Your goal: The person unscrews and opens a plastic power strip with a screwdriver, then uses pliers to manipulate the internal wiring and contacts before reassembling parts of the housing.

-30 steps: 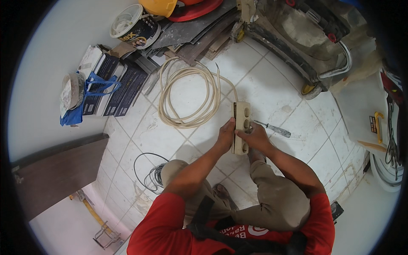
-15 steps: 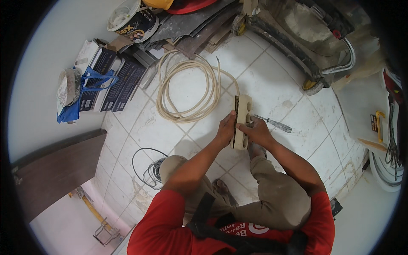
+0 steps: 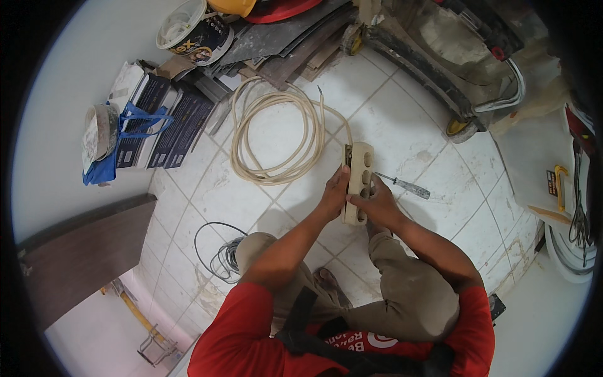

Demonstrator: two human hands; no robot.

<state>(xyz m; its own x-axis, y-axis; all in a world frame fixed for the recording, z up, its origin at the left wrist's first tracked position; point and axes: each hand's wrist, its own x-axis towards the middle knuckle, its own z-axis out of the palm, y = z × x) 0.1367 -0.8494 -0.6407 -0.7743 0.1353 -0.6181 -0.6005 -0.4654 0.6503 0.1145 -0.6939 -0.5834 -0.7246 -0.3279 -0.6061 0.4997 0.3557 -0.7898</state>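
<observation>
Power strip (image 3: 360,174) – gripped, w/ obstacles nearby

L hand (image 3: 335,191) grips the strip's L side; R hand (image 3: 381,202) grips its lower R side. Strip is over tile floor (image 3: 433,220), near beige cable coil (image 3: 271,178); cable runs to strip's far end. Screwdriver (image 3: 412,188) lies on floor, just R of R hand. Dark wire coil (image 3: 226,257) sits beside L knee (image 3: 252,247). Far side – bucket (image 3: 207,41), stacked panels (image 3: 289,34), wheeled frame (image 3: 424,74).

Floor tiles (image 3: 414,163): brightly lit, cool white, palest inside the coiled cable (image 3: 276,177)
Left forearm (image 3: 292,242): soft-edged shadow on the tiles beside it
Wheeled frame (image 3: 418,72): grey shade alongside
Power strip (image 3: 357,179): outline clear, fine detail soft
Lower-left wall (image 3: 81,339): tinged pink
Dark panel (image 3: 88,257): bowed by fisheye distortion, near a rim fading to black
</observation>
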